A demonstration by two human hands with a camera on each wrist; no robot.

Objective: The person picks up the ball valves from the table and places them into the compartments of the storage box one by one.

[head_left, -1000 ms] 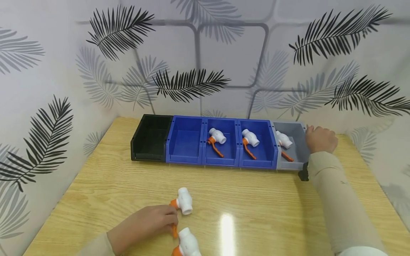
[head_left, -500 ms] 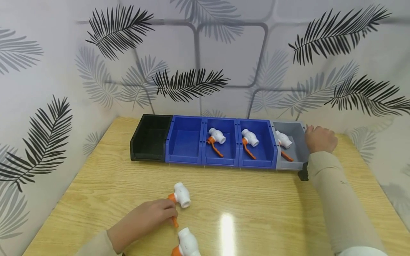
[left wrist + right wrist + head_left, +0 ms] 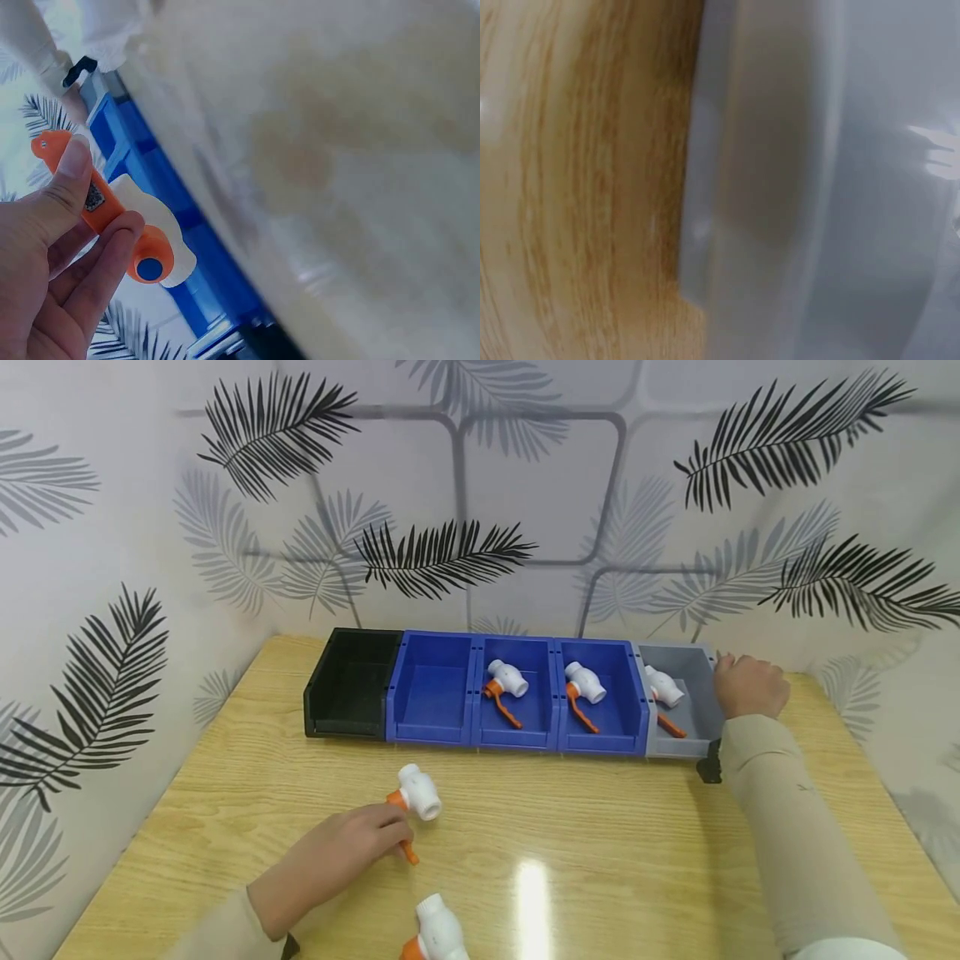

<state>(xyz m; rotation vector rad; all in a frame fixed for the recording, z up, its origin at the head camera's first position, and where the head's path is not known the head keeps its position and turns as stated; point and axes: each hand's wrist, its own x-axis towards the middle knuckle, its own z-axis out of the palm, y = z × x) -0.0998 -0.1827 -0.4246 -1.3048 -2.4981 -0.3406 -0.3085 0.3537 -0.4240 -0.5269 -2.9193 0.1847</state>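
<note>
My left hand (image 3: 337, 852) pinches the orange lever handle of a white ball valve (image 3: 422, 793) over the near-left part of the table. In the left wrist view, thumb and fingers (image 3: 73, 156) hold that orange handle (image 3: 103, 206), the white body lying behind it. My right hand (image 3: 752, 687) grips the right side wall of the grey bin (image 3: 678, 749); its fingertips are partly hidden. Inside that bin lies a ball valve (image 3: 664, 687). Another ball valve (image 3: 441, 933) lies near the front edge of the view, partly cut off.
Left of the grey bin, joined in one row, stand blue bins (image 3: 517, 739) and a black bin (image 3: 348, 727). Two of the blue bins each hold a ball valve (image 3: 585, 683). The wooden table (image 3: 600, 843) reaches back to a leaf-patterned wall covering (image 3: 540, 485).
The left hand has moved away from me and slightly left, carrying the ball valve towards the bins. My right hand has stayed at the grey bin.
</note>
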